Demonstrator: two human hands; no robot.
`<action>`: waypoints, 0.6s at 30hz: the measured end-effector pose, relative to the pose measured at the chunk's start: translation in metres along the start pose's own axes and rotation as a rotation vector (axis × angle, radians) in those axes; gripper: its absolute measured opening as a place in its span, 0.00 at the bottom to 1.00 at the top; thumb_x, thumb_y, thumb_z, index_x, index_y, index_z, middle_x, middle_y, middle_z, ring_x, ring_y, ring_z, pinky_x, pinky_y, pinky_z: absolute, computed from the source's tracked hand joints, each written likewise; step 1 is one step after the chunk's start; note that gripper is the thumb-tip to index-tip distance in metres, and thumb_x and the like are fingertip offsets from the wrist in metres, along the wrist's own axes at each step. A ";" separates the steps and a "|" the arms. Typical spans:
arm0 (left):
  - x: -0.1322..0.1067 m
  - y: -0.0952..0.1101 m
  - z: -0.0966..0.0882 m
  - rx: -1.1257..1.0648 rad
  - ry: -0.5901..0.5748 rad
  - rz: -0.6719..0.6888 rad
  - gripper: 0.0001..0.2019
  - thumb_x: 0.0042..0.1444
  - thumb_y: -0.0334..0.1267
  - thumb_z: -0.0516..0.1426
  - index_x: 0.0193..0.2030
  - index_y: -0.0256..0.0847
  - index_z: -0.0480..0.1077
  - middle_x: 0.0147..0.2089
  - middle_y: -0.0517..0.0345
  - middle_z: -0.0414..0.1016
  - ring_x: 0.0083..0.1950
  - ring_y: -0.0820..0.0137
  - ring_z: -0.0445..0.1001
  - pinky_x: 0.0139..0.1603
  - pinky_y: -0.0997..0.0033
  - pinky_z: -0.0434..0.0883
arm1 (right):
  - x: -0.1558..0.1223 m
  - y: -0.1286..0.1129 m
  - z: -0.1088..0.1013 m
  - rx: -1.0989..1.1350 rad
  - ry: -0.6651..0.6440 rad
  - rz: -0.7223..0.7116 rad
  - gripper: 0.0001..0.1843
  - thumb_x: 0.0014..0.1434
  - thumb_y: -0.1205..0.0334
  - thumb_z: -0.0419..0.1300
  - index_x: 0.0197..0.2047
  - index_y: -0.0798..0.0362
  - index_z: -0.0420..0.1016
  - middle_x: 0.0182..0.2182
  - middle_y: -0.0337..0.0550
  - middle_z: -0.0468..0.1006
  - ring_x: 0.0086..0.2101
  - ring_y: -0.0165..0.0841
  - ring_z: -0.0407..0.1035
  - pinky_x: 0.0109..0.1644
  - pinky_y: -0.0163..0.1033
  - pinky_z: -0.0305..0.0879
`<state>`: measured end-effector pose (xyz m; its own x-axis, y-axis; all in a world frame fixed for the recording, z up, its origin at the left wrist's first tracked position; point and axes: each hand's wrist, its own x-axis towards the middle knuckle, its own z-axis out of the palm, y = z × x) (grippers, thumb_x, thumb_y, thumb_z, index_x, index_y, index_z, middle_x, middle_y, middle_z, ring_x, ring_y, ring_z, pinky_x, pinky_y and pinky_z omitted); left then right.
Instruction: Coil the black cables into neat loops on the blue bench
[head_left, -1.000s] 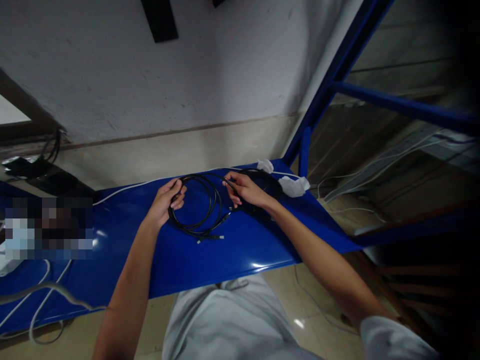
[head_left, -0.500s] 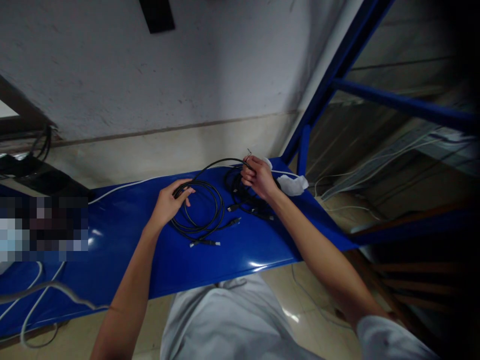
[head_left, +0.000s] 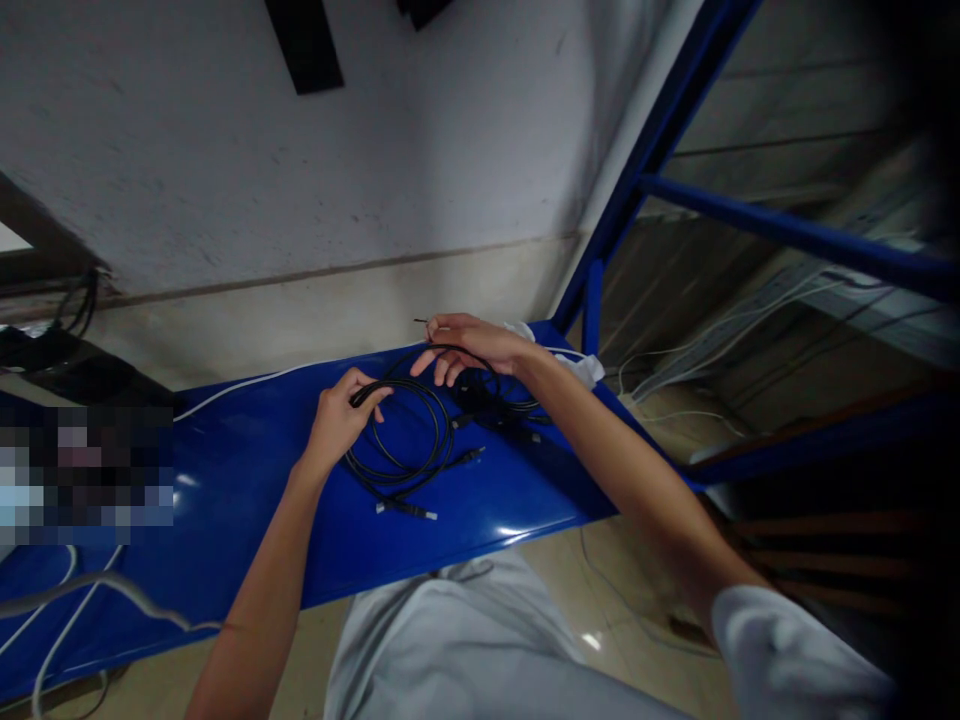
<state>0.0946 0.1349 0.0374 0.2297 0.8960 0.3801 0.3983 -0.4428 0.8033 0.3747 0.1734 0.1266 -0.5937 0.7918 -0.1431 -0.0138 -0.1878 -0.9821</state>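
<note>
Cable of black colour makes the coil (head_left: 448,430) near the middle of the blue tabletop (head_left: 255,480); two plugs, one (head_left: 420,512) at the near side and another (head_left: 472,455) at the right, stick out from it. My left hand (head_left: 347,412) is clamped on the coil's far left part. Half a second ago my right hand (head_left: 466,345) was farther to the right, with its fingers bent together. Now it has come left, nearer to the coil, and the fingers are more spread; I cannot tell if they grip the loose strand beside them. For the winding, I judge, this strand is brought closer to the other turns, but not yet laid with them. To the right lies a black cable pile (head_left: 514,405).
</note>
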 end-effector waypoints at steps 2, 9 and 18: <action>-0.001 0.003 0.000 -0.002 -0.006 0.005 0.16 0.67 0.55 0.66 0.43 0.43 0.74 0.28 0.59 0.82 0.29 0.67 0.82 0.33 0.71 0.72 | 0.014 -0.011 0.008 -0.114 -0.011 0.011 0.11 0.69 0.58 0.68 0.40 0.50 0.68 0.34 0.48 0.86 0.22 0.30 0.72 0.23 0.34 0.73; 0.000 0.001 -0.001 -0.108 -0.030 -0.056 0.18 0.67 0.56 0.65 0.43 0.45 0.69 0.36 0.56 0.85 0.39 0.60 0.89 0.26 0.75 0.72 | 0.004 -0.022 -0.001 -0.562 0.271 -0.157 0.07 0.72 0.59 0.64 0.43 0.50 0.71 0.27 0.34 0.73 0.20 0.23 0.60 0.19 0.26 0.56; 0.001 0.002 -0.006 -0.193 -0.138 -0.096 0.18 0.67 0.56 0.65 0.43 0.44 0.68 0.45 0.50 0.87 0.36 0.63 0.87 0.26 0.74 0.74 | -0.061 0.012 -0.101 -0.806 0.774 -0.025 0.05 0.75 0.60 0.56 0.46 0.52 0.70 0.29 0.39 0.77 0.18 0.27 0.62 0.23 0.31 0.58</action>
<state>0.0900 0.1349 0.0426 0.3235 0.9146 0.2426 0.2500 -0.3299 0.9103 0.4921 0.1822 0.1115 0.0646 0.9912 0.1158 0.6738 0.0423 -0.7377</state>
